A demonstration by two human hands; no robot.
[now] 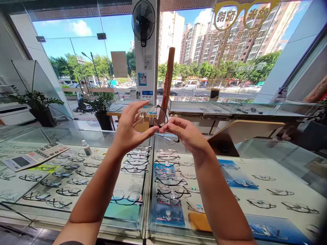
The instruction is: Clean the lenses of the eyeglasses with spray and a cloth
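A pair of thin dark-rimmed eyeglasses (171, 140) is held up above the glass counter, turned so that one lens sits higher than the other. My right hand (187, 134) pinches it near the middle with thumb and fingertips. Just left of it, my left hand (130, 129) has its fingers stretched and spread, with the thumb reaching to the frame's edge. Whether that thumb presses on the frame cannot be made out. Something clear shows by the left fingers, too unclear to name. Below both hands, rows of eyeglasses (171, 182) lie inside the display case.
On the glass counter (84, 134) at left lie a calculator (37, 156) and a small white bottle (87, 148). A wooden-edged board, perhaps a mirror (224, 137), stands at right. Behind are another display case (196, 109), a brown post (168, 75), potted plants (102, 112) and a wall fan (143, 22).
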